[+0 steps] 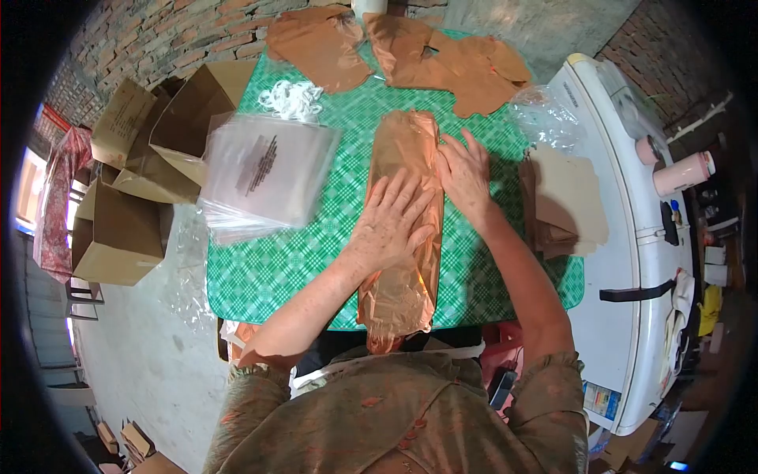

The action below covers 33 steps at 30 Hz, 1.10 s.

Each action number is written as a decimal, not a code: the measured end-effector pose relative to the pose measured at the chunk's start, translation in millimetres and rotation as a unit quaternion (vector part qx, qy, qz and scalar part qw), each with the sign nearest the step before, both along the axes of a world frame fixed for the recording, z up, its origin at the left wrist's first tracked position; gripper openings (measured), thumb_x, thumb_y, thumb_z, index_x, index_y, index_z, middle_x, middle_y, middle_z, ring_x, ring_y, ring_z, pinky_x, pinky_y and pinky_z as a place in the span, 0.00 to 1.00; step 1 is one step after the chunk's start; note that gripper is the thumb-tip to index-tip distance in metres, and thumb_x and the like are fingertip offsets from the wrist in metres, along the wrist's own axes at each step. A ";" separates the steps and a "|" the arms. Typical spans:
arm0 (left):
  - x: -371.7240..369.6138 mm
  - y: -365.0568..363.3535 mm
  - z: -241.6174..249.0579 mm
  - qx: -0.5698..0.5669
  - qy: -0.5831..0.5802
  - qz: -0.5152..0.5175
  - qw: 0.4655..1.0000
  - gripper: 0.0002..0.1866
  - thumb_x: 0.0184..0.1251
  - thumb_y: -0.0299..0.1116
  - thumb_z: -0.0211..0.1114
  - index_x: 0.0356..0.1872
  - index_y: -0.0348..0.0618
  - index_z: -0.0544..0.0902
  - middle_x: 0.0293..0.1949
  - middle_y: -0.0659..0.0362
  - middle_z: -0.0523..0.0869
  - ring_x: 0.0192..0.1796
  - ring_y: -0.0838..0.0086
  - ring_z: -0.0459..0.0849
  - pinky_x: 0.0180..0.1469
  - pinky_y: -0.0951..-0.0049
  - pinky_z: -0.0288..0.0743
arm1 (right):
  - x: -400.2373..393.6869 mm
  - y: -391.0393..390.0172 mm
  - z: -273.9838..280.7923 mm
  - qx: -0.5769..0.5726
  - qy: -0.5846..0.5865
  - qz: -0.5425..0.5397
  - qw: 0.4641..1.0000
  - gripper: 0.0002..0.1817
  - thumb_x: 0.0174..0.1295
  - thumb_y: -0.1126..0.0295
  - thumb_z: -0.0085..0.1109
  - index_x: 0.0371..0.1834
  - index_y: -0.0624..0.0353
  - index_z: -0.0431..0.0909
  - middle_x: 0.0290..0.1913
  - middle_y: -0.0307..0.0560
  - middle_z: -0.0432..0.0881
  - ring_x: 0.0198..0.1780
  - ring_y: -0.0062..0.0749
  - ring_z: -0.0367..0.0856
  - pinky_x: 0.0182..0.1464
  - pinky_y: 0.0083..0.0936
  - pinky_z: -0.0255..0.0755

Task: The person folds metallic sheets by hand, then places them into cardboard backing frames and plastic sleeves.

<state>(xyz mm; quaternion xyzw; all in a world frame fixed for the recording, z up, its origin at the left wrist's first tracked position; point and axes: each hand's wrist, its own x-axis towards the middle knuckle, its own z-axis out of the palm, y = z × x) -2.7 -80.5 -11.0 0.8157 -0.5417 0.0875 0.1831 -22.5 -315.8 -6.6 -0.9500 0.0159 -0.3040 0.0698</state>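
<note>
A long, folded copper-orange piece of thin shiny material [404, 150] lies lengthwise on the green checked tablecloth [482, 276], its near end hanging slightly over the front edge. My left hand [395, 212] rests flat across its middle with the fingers spread. At its upper right edge, my right hand [466, 175] touches the fold, fingers extended and somewhat apart. Neither hand grips anything that I can see. Left of it sits a stack of clear plastic bags [304, 170] with dark printing.
More orange pieces [324, 51] are spread along the far edge. A bundle of white cord [290, 100] lies behind the bags. Brown card sheets [568, 197] and crumpled clear plastic [546, 114] are at the right, beside a white refrigerator [643, 237]. Open cardboard boxes [126, 237] stand left.
</note>
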 end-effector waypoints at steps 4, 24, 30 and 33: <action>-0.3 0.4 2.9 0.007 0.005 -0.003 1.000 0.38 0.86 0.59 0.54 0.87 0.48 0.68 0.87 0.47 0.65 0.89 0.45 0.57 0.90 0.41 0.47 | 8.3 -4.6 4.5 -0.008 -0.004 0.025 1.000 0.13 0.76 0.64 0.61 0.56 0.59 0.86 0.63 0.46 0.87 0.74 0.57 0.74 0.75 0.53 0.66; -1.7 0.4 5.6 0.022 0.007 0.000 1.000 0.38 0.85 0.58 0.55 0.87 0.48 0.68 0.87 0.48 0.66 0.89 0.45 0.58 0.90 0.40 0.46 | 65.6 -41.5 12.1 -0.100 0.035 0.038 0.994 0.10 0.68 0.72 0.60 0.48 0.57 0.88 0.50 0.44 0.88 0.60 0.48 0.81 0.63 0.46 0.74; -1.8 1.4 4.5 0.010 0.020 -0.001 1.000 0.38 0.86 0.58 0.55 0.87 0.48 0.68 0.87 0.47 0.65 0.89 0.43 0.57 0.90 0.40 0.46 | 40.3 -37.2 18.2 -0.014 -0.093 0.078 0.993 0.16 0.69 0.73 0.58 0.56 0.59 0.88 0.52 0.47 0.90 0.64 0.51 0.81 0.66 0.48 0.74; -0.9 0.3 3.6 0.008 0.019 -0.003 1.000 0.38 0.86 0.58 0.55 0.87 0.47 0.68 0.87 0.47 0.65 0.89 0.43 0.57 0.90 0.40 0.45 | 8.6 -12.3 29.5 0.027 0.114 0.059 0.991 0.23 0.73 0.72 0.57 0.70 0.62 0.80 0.68 0.58 0.85 0.75 0.54 0.76 0.76 0.53 0.70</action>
